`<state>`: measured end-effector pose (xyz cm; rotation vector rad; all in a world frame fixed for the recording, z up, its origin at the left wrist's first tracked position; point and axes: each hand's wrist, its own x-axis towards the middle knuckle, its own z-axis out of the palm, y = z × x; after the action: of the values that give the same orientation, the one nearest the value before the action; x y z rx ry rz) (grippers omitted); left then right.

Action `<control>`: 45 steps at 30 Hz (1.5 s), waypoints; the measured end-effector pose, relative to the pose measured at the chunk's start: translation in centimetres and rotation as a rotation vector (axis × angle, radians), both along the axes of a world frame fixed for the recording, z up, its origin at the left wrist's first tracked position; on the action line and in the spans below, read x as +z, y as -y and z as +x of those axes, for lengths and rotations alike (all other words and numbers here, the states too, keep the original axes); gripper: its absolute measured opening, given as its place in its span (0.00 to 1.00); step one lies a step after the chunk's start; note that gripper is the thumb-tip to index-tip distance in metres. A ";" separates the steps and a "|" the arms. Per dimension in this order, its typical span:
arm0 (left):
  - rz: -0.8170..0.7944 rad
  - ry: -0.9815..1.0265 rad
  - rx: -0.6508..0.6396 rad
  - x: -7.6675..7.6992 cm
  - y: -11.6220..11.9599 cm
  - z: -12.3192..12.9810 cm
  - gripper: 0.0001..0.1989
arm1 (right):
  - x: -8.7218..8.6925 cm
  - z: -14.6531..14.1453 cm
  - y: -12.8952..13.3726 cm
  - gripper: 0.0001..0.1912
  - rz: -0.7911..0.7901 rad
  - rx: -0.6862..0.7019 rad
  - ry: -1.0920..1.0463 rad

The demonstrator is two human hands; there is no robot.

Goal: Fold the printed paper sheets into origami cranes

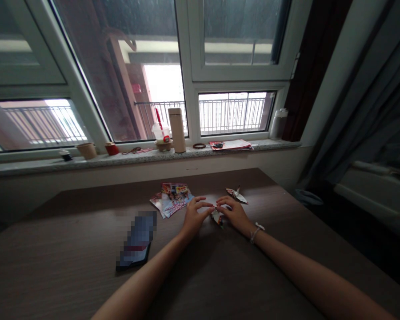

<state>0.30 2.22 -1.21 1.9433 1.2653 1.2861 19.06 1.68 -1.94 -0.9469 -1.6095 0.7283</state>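
Note:
Between my two hands is a small folded paper piece (217, 218), white with coloured patches, just above or on the brown table (186, 284). My left hand (196, 217) pinches its upper left side with thumb and fingertips. From the other side, my right hand (234, 214), with a pale bracelet at the wrist, grips its upper right, fingers bent. The fingertips partly cover the paper's top. Just beyond my right hand lies a folded paper crane (236, 194) with spread wings.
Left of my hands lie several printed paper sheets (176, 197) and a phone (138, 240). On the windowsill (200, 156) stand a tan thermos (177, 131), a drink cup (160, 132), a red-brown container (112, 148), scissors (216, 145) on red-white papers (235, 144) and a grey bottle (279, 124).

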 end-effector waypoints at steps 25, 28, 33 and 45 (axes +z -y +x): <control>0.092 -0.109 0.030 1.2 0.4 0.2 0.03 | -0.1 -0.4 0.2 0.12 0.036 -0.071 0.113; 0.087 -0.131 0.023 1.2 0.4 0.3 0.03 | -0.2 -0.7 0.1 0.11 0.047 -0.073 0.120; 0.066 -0.149 0.002 0.9 0.3 0.3 0.03 | -0.5 -0.7 0.0 0.10 0.046 -0.058 0.114; 0.073 -0.135 0.050 0.8 0.6 0.5 0.02 | -0.2 -0.2 0.1 0.11 -0.005 -0.041 0.098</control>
<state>0.77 1.61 -0.45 2.0928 1.3567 1.2598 18.87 1.57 -2.18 -1.0298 -1.6693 0.6670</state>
